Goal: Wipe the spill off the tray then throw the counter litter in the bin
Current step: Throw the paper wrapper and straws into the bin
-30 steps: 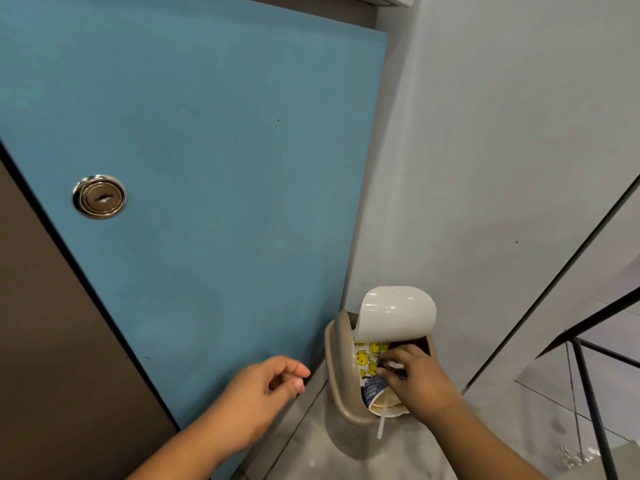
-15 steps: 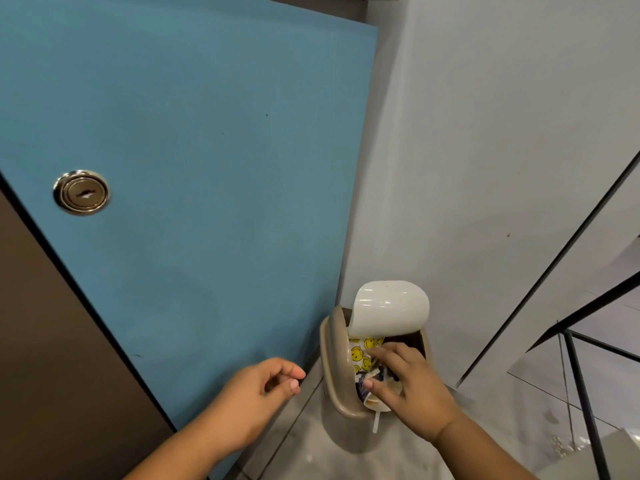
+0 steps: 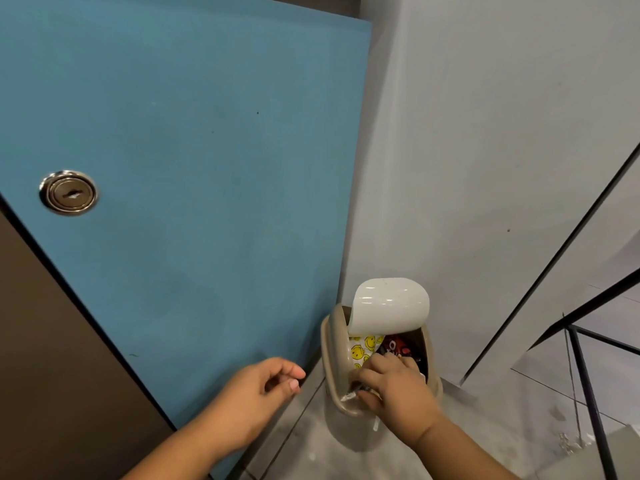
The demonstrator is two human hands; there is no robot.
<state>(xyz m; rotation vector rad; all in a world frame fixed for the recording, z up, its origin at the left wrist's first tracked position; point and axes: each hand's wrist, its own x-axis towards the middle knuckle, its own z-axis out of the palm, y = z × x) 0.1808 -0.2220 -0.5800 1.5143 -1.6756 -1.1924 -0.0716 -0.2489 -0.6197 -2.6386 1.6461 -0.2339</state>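
The right hand (image 3: 398, 389), grip pinching the litter (image 3: 347, 396), sits at the mouth of the bin (image 3: 333, 355), open space toward twelve o'clock.

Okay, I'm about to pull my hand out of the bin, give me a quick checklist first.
1. Bin lid swung open: ok.
2. Right hand on the litter in the bin: ok.
3. Litter fully inside: not ok, a white strip hangs over the rim.
4. Right hand's grip released: cannot tell.
5. Left hand free, holding nothing: ok.
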